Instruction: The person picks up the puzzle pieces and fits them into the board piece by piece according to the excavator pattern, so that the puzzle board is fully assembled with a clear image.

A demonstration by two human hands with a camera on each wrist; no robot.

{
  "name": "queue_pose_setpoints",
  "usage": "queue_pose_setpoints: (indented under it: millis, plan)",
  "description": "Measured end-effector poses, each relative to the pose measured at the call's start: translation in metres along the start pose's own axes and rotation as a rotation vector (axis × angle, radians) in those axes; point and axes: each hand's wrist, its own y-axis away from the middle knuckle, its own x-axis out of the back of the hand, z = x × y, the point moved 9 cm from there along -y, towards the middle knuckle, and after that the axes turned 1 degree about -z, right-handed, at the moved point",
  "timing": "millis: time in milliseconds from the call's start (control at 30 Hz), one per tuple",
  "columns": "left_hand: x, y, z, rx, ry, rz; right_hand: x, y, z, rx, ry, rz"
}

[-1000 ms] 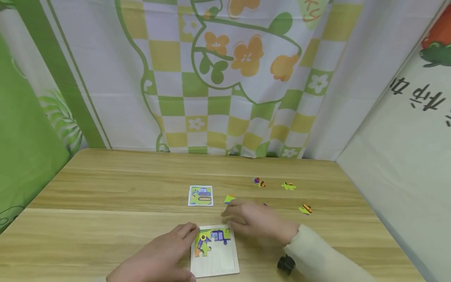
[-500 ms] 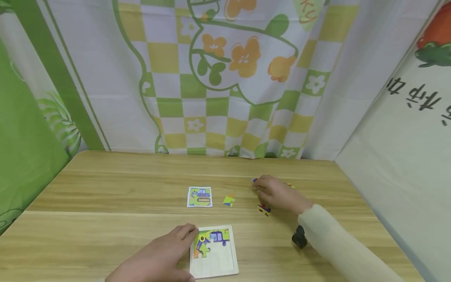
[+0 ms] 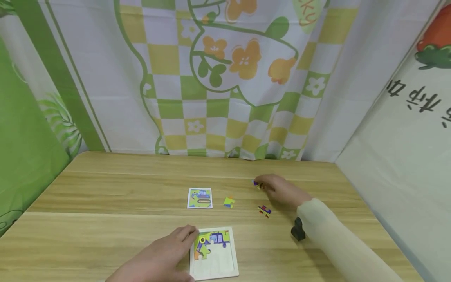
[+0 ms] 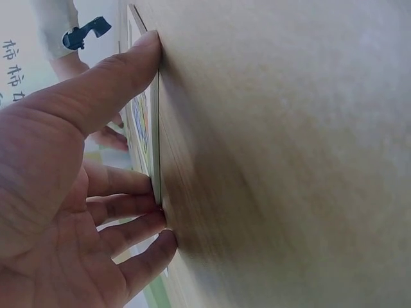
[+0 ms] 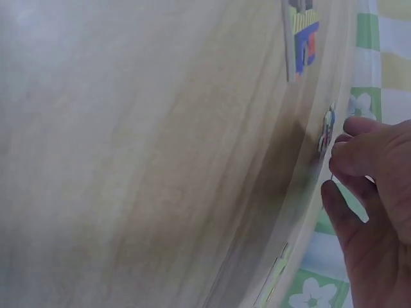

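A square wooden puzzle tray (image 3: 218,270) lies on the table with part of its excavator picture filled in at the top and left. My left hand (image 3: 162,250) rests along the tray's left side, its thumb at the near corner and fingertips at the far one. In the left wrist view the thumb (image 4: 122,80) touches the edge. Farther back, my right hand (image 3: 285,192) has its bent fingertips right at a small purple-and-brown puzzle piece (image 3: 255,183). The right wrist view shows thumb and forefinger beside that piece (image 5: 327,131); whether they pinch it I cannot tell.
A picture card (image 3: 199,198) with an excavator lies behind the tray. A green puzzle piece (image 3: 229,202) is right of it, and a red-and-purple piece (image 3: 264,210) lies nearer the right sleeve. The right wrist view shows a green piece (image 5: 273,276). A patterned curtain (image 3: 239,117) hangs behind the table.
My right hand has gone from the tray's top right corner to the loose pieces farther back right, then stayed there with its fingers lower. The left hand has kept its place.
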Motion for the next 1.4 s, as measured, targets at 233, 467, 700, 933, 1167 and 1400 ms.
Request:
queue_pose_setpoints:
  millis: [233, 467, 700, 933, 1167, 1400]
  plan:
    - [0.0, 0.0, 0.001, 0.005, 0.002, -0.005, 0.0, -0.001, -0.002, 0.038, 0.033, 0.002]
    - [0.001, -0.001, 0.0, 0.005, -0.004, -0.006, 0.005, -0.005, -0.004, 0.013, 0.084, 0.042]
    - [0.001, 0.0, -0.002, 0.0, -0.014, -0.004, 0.007, -0.009, -0.002, -0.026, 0.084, 0.055]
    - [0.001, 0.001, -0.001, -0.016, 0.012, 0.007, 0.003, -0.008, 0.001, -0.075, 0.072, 0.015]
    - [0.0, 0.002, -0.001, -0.025, 0.004, 0.009, -0.002, -0.008, 0.005, -0.123, 0.077, -0.024]
    - [-0.001, 0.0, -0.002, -0.014, 0.012, -0.001, -0.001, -0.007, 0.006, -0.116, 0.069, -0.02]
